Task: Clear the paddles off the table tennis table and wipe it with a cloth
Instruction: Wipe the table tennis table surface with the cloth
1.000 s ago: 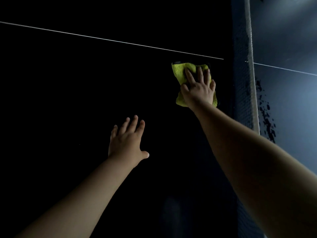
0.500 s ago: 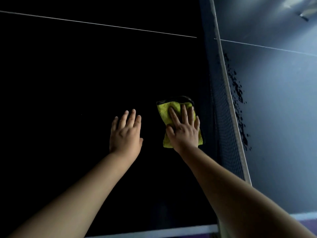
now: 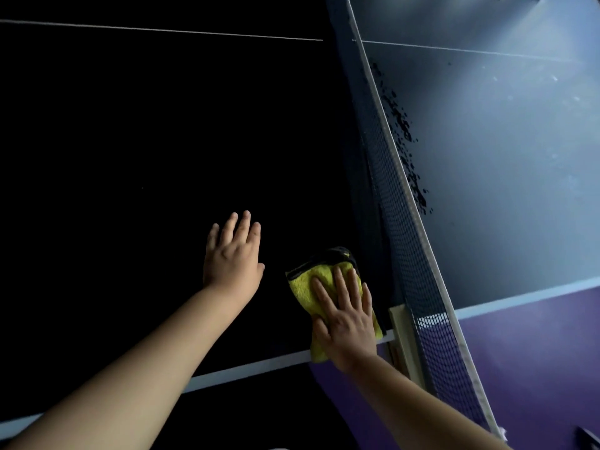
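Nearest in, the right hand (image 3: 345, 316) lies flat, palm down, on the cloth (image 3: 302, 287). Its fingers are straight and slightly spread, pressing rather than gripping. The cloth sits on the table (image 3: 130, 157) right at the near edge, and its near end laps over the white edge line (image 3: 246, 370) below the heel of the hand. Its long axis runs away from the person, the way the fingers run and roughly alongside the net. The far end pokes out beyond the fingertips.

It's a fluffy yellow pile, folded into a rough oblong, with a dark trim along the far edge. Just right of the hand stands a pale net post (image 3: 401, 323), close to the cloth's right side. From there the net (image 3: 389, 206) rises as dark mesh under a light top tape.

To the left of the cloth, apart from it, the left hand (image 3: 232, 254) rests flat on the bare tabletop, fingers straight and together, holding nothing. Right of the post, below the table edge, is purple floor (image 3: 535, 345).

Further out this half is smooth and nearly black. Beyond the net the surface shows blue-grey, with dark specks (image 3: 404, 134) scattered beside the tape. At the far end a thin white line (image 3: 162, 30) crosses the table.
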A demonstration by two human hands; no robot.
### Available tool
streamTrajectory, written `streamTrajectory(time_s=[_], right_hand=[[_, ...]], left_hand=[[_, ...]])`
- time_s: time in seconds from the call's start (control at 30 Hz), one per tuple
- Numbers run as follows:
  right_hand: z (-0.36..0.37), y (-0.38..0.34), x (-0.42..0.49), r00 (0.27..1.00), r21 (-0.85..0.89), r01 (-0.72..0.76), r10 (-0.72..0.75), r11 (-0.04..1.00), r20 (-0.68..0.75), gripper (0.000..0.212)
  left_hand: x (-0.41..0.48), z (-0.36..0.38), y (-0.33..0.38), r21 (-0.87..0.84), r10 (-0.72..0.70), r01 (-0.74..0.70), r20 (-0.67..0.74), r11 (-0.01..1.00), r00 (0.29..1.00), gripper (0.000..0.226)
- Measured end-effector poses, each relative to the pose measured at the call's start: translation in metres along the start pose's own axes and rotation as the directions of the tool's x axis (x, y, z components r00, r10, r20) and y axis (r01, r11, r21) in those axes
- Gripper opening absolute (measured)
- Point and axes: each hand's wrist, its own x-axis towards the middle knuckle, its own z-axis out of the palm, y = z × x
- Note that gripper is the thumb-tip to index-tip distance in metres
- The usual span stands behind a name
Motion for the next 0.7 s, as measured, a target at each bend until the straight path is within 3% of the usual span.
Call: streamTrajectory(time_s=[0.13, 0.23, 0.33, 0.43, 0.7], right_hand=[[0.003, 0.002, -0.017, 1.000, -0.056, 0.013, -0.013, 0.998, 0.003, 0.078], [-0.004, -0.001, 0.019, 1.000, -0.119, 0.005, -0.007, 0.993, -0.016, 0.078], [-0.023, -0.002, 0.093, 0.996, -0.105, -0.064, 0.057, 0.992, -0.068, 0.078], [-0.051, -0.006, 0.177, 0.996, -0.064, -0.087, 0.087, 0.994, 0.000, 0.078], [-0.100, -0.010, 0.362, 0.998, -0.026, -0.013, 0.011, 1.000, -0.063, 0.073]], left_hand=[[0.007, -0.002, 0.001, -0.026, 0.016, -0.016, 0.001, 1.000, 1.000, 0.074], [0.024, -0.003, -0.004, -0.018, 0.003, -0.002, 0.018, 1.000, 1.000, 0.077], [0.050, -0.007, -0.009, -0.016, -0.033, 0.033, 0.035, 0.999, 0.999, 0.081], [0.084, -0.015, -0.014, -0.025, -0.073, 0.074, 0.033, 0.997, 0.997, 0.084], [0.191, -0.039, -0.023, -0.058, -0.150, 0.156, 0.097, 0.986, 0.984, 0.094]])
